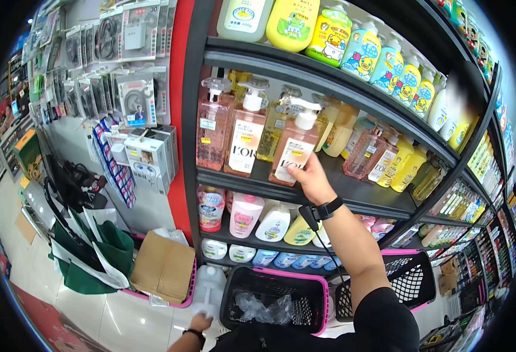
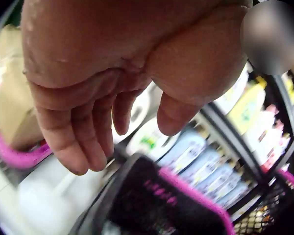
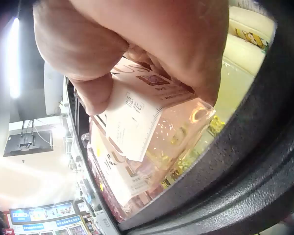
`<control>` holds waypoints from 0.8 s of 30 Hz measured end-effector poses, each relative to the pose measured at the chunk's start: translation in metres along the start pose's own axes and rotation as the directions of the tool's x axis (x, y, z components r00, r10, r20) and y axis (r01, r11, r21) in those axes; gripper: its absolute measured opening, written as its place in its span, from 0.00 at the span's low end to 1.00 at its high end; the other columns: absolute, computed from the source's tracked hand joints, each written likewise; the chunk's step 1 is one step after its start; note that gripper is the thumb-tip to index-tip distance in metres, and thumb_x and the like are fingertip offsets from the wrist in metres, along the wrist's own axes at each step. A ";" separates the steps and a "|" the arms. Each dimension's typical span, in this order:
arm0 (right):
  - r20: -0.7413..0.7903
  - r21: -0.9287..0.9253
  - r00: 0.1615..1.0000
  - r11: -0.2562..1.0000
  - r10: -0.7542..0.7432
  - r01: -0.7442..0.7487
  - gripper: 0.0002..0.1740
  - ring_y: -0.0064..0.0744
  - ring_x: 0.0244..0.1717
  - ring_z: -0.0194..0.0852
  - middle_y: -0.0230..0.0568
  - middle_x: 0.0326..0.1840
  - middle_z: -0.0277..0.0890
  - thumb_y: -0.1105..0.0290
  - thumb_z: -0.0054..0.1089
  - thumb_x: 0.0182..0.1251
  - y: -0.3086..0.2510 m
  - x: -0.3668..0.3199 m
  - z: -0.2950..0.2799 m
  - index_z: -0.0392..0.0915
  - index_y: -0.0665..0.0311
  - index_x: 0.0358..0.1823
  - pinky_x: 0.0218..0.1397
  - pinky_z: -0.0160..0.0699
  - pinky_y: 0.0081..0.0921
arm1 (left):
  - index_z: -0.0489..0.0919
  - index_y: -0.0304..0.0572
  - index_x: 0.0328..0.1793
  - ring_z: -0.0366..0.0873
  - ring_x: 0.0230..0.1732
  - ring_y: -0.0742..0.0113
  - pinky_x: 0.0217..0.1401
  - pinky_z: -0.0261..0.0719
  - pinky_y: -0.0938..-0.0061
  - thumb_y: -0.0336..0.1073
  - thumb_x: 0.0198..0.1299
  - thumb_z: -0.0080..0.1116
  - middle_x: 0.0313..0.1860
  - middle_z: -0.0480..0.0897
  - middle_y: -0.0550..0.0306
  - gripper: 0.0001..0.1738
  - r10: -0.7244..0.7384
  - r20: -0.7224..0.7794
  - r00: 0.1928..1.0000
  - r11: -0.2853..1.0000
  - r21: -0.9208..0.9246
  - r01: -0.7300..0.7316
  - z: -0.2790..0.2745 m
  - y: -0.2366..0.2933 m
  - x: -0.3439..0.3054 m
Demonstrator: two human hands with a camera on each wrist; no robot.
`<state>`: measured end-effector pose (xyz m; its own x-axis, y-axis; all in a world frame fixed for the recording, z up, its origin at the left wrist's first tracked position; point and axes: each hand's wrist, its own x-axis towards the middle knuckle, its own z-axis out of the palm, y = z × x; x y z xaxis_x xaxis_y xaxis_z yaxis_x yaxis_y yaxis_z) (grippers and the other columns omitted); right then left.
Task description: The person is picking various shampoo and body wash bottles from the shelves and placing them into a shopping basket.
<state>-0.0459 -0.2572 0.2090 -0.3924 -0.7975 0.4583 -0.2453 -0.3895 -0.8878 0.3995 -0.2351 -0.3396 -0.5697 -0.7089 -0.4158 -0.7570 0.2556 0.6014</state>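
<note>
My right hand (image 1: 315,180) grips a pink pump bottle (image 1: 293,146) with a white pump and a white label, thumb across the front, at the middle shelf. In the right wrist view the bottle (image 3: 176,129) tilts, and its clear base shows close over the shelf edge (image 3: 245,152). To its left stands a matching pink pump bottle (image 1: 246,138), with a darker pink bottle (image 1: 212,129) farther left. My left hand (image 1: 200,322) hangs low by a white jug (image 1: 209,287); in the left wrist view its fingers (image 2: 83,142) dangle loosely, holding nothing.
A black basket (image 1: 228,317) with a pink rim stands on the floor, a clear plastic bag (image 1: 264,306) inside. Cardboard (image 1: 163,267) and green bags (image 1: 88,258) sit to the left. Yellow and blue bottles (image 1: 360,50) line the shelf above; packaged cables (image 1: 137,97) hang on the wall.
</note>
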 end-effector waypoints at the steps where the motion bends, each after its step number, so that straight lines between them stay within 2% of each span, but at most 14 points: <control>1: 0.014 -0.007 1.000 1.000 -0.013 0.014 0.30 0.31 0.63 0.76 0.40 0.62 0.77 0.75 0.66 0.70 0.005 0.004 0.003 0.64 0.67 0.70 0.68 0.76 0.34 | 0.82 0.36 0.60 0.79 0.63 0.38 0.67 0.76 0.53 0.65 0.59 0.60 0.59 0.83 0.34 0.39 -0.099 0.241 0.966 0.992 0.105 0.075 0.016 -0.035 -0.012; 3: 0.013 0.025 1.000 1.000 0.013 -0.014 0.32 0.31 0.66 0.73 0.40 0.66 0.75 0.75 0.65 0.71 0.012 0.011 0.008 0.62 0.67 0.73 0.71 0.72 0.33 | 0.82 0.36 0.62 0.78 0.66 0.39 0.69 0.74 0.54 0.67 0.61 0.56 0.62 0.81 0.34 0.40 -0.308 0.412 0.857 0.926 0.335 0.172 0.039 -0.092 -0.048; 5: 0.016 0.045 0.999 0.998 0.038 -0.038 0.33 0.31 0.67 0.72 0.41 0.67 0.74 0.75 0.65 0.71 0.022 0.018 0.009 0.61 0.68 0.74 0.73 0.70 0.33 | 0.82 0.38 0.63 0.77 0.66 0.40 0.69 0.74 0.54 0.66 0.63 0.55 0.62 0.82 0.36 0.39 -0.420 0.454 0.786 0.886 0.394 0.246 0.024 -0.111 -0.069; 8: 0.033 0.017 0.999 0.999 0.037 -0.037 0.36 0.31 0.70 0.68 0.42 0.70 0.70 0.74 0.65 0.72 0.024 0.019 0.009 0.57 0.69 0.76 0.74 0.67 0.32 | 0.82 0.40 0.64 0.77 0.67 0.41 0.70 0.74 0.54 0.65 0.65 0.52 0.63 0.82 0.39 0.37 -0.463 0.464 0.755 0.875 0.378 0.304 0.013 -0.121 -0.070; 12: 0.060 -0.054 0.997 0.997 0.056 -0.053 0.40 0.31 0.72 0.65 0.42 0.73 0.67 0.74 0.66 0.71 0.029 0.019 0.007 0.51 0.69 0.78 0.75 0.66 0.32 | 0.81 0.44 0.64 0.76 0.68 0.42 0.70 0.73 0.55 0.64 0.68 0.49 0.63 0.82 0.43 0.35 -0.403 0.474 0.783 0.902 0.352 0.251 0.007 -0.124 -0.056; 15: 0.086 -0.068 0.995 0.997 0.050 -0.044 0.41 0.30 0.72 0.65 0.42 0.73 0.66 0.74 0.65 0.71 0.029 0.021 0.008 0.50 0.68 0.79 0.75 0.65 0.31 | 0.81 0.46 0.65 0.76 0.69 0.43 0.71 0.73 0.55 0.63 0.70 0.46 0.64 0.83 0.46 0.33 -0.223 0.487 0.845 0.933 0.359 0.039 0.011 -0.117 -0.030; 16: 0.086 -0.069 0.995 0.996 0.053 -0.047 0.41 0.30 0.72 0.64 0.42 0.73 0.66 0.74 0.65 0.71 0.028 0.021 0.010 0.50 0.68 0.79 0.75 0.65 0.31 | 0.81 0.47 0.65 0.75 0.69 0.44 0.71 0.73 0.55 0.63 0.70 0.45 0.64 0.83 0.47 0.33 -0.059 0.511 0.857 0.913 0.375 -0.161 0.012 -0.118 -0.016; 17: 0.087 -0.071 0.995 0.996 0.057 -0.051 0.41 0.30 0.72 0.64 0.41 0.73 0.66 0.74 0.65 0.72 0.027 0.021 0.011 0.50 0.67 0.79 0.75 0.65 0.30 | 0.81 0.48 0.66 0.75 0.69 0.44 0.71 0.73 0.55 0.63 0.71 0.44 0.64 0.83 0.48 0.32 0.208 0.541 0.815 0.792 0.395 -0.465 0.007 -0.117 -0.002; 18: 0.091 -0.083 0.994 0.995 0.059 -0.052 0.41 0.29 0.72 0.64 0.41 0.73 0.66 0.74 0.65 0.72 0.024 0.021 0.012 0.50 0.67 0.79 0.75 0.65 0.31 | 0.82 0.48 0.64 0.79 0.64 0.42 0.69 0.73 0.52 0.58 0.73 0.43 0.59 0.85 0.47 0.29 -0.274 0.406 0.872 0.889 0.454 0.068 0.023 -0.086 0.014; 19: 0.094 -0.086 0.994 0.995 0.062 -0.054 0.41 0.29 0.72 0.64 0.41 0.73 0.66 0.73 0.65 0.72 0.025 0.021 0.012 0.50 0.67 0.79 0.75 0.65 0.31 | 0.86 0.49 0.56 0.84 0.54 0.47 0.60 0.79 0.54 0.54 0.71 0.48 0.51 0.88 0.47 0.24 -0.221 0.396 0.891 0.881 0.473 0.009 0.020 -0.069 0.033; 21: 0.104 -0.094 0.992 0.994 0.065 -0.055 0.40 0.29 0.72 0.64 0.41 0.72 0.66 0.73 0.64 0.73 0.026 0.021 0.013 0.50 0.67 0.79 0.75 0.66 0.31 | 0.88 0.45 0.42 0.88 0.41 0.52 0.48 0.83 0.57 0.52 0.67 0.51 0.39 0.90 0.49 0.22 0.226 0.362 0.904 0.815 0.439 -0.379 0.013 -0.055 0.063; 22: 0.115 -0.100 0.992 0.994 0.055 -0.044 0.39 0.29 0.71 0.65 0.41 0.72 0.67 0.72 0.64 0.74 0.031 0.023 0.012 0.50 0.67 0.79 0.74 0.67 0.30 | 0.88 0.44 0.37 0.87 0.37 0.52 0.44 0.82 0.58 0.50 0.66 0.52 0.35 0.89 0.51 0.21 0.088 0.256 0.963 0.951 0.265 -0.157 0.010 -0.041 0.070; 23: 0.123 -0.124 0.991 0.991 0.060 -0.045 0.39 0.29 0.70 0.66 0.41 0.72 0.67 0.72 0.64 0.74 0.030 0.022 0.012 0.50 0.67 0.78 0.74 0.68 0.30 | 0.87 0.42 0.32 0.86 0.32 0.53 0.39 0.82 0.59 0.49 0.65 0.53 0.31 0.89 0.52 0.20 -0.078 0.179 0.981 0.996 0.053 0.070 0.009 -0.023 0.074; 24: 0.130 -0.147 0.989 0.988 0.065 -0.045 0.39 0.29 0.70 0.66 0.42 0.71 0.67 0.71 0.64 0.74 0.028 0.022 0.013 0.50 0.67 0.78 0.73 0.68 0.30 | 0.86 0.41 0.28 0.85 0.29 0.51 0.39 0.81 0.57 0.47 0.65 0.51 0.25 0.87 0.53 0.21 -0.060 0.121 0.991 0.998 0.022 0.058 0.011 -0.019 0.077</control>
<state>-0.0499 -0.2914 0.1938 -0.2889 -0.8740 0.3906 -0.3553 -0.2810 -0.8915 0.3663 -0.2872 -0.3905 -0.5577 -0.6381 -0.5309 -0.7957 0.2288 0.5609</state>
